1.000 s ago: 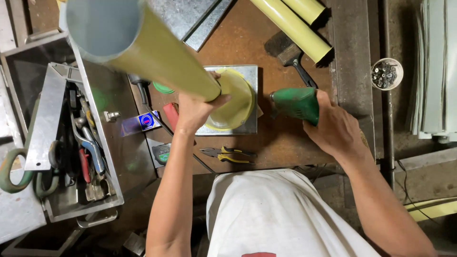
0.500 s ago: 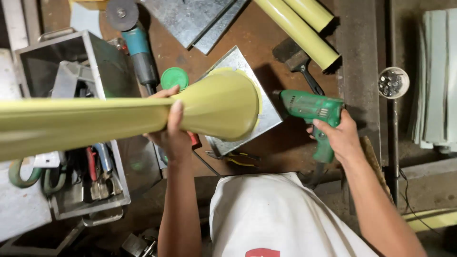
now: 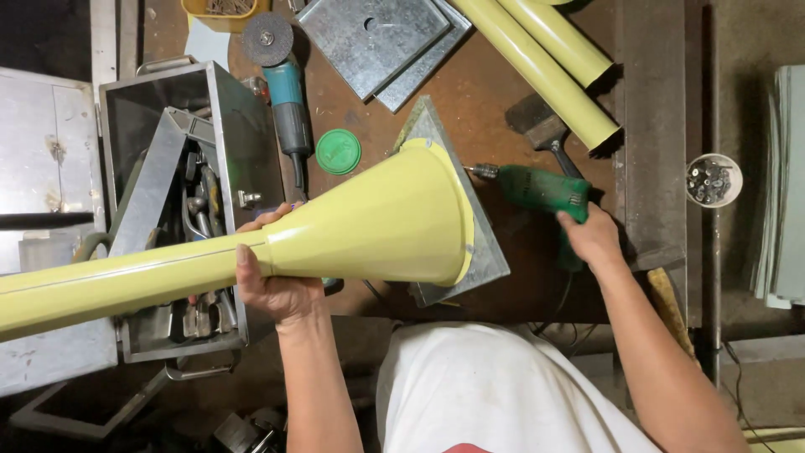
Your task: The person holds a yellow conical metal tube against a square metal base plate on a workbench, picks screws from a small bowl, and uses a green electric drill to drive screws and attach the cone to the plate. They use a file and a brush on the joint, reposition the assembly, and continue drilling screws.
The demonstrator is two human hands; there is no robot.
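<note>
Tilted further — yellow funnel pipe (image 3: 369,226) over rusty workbench (image 3: 495,109).

pale yellow funnel pipe (image 3: 369,226), green drill (image 3: 541,191) — grey plate (image 3: 482,252)

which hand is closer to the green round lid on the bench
Left. The left hand grips the yellow funnel pipe just below the green lid; the right hand holds the green drill farther off.

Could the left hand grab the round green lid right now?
Probably not yet. The left hand is wrapped around the yellow funnel pipe, so it is busy. The green lid lies bare on the bench just above, so nothing covers it.
</note>
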